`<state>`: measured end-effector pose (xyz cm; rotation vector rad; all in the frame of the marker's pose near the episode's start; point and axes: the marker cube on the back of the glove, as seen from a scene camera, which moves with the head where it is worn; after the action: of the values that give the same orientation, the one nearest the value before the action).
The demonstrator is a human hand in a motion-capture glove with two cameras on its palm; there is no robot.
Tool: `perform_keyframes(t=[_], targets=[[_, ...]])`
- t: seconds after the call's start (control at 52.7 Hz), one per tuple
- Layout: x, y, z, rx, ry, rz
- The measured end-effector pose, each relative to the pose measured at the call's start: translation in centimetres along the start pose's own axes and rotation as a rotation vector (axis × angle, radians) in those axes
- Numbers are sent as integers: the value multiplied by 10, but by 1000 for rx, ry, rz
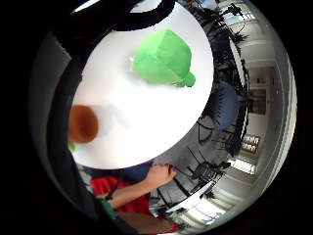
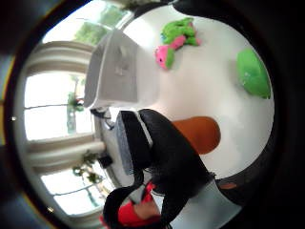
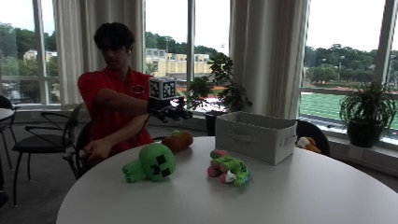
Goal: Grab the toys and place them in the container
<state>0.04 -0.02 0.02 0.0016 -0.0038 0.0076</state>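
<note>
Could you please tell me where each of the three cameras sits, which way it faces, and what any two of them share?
Outside view: across the table, facing the seated person; shows the gloved right hand raised above the toys, and the bare hand low at the table's edge.
Little finger side palm view: on the palm, looking down at the green block toy and orange toy; black straps and the bare hand show.
Thumb side palm view: looks toward the container and pink-green toy; glove straps show.
Shared: all three show the green block toy and orange toy.
</note>
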Motion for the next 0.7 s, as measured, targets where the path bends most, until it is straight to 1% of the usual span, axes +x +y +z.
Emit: perform_keyframes(t=[0.456, 0.607, 0.702], targets=[[8, 5, -1, -7, -10, 7], [13, 11, 0, 3, -15, -32], [13, 19, 11, 11, -6, -107]])
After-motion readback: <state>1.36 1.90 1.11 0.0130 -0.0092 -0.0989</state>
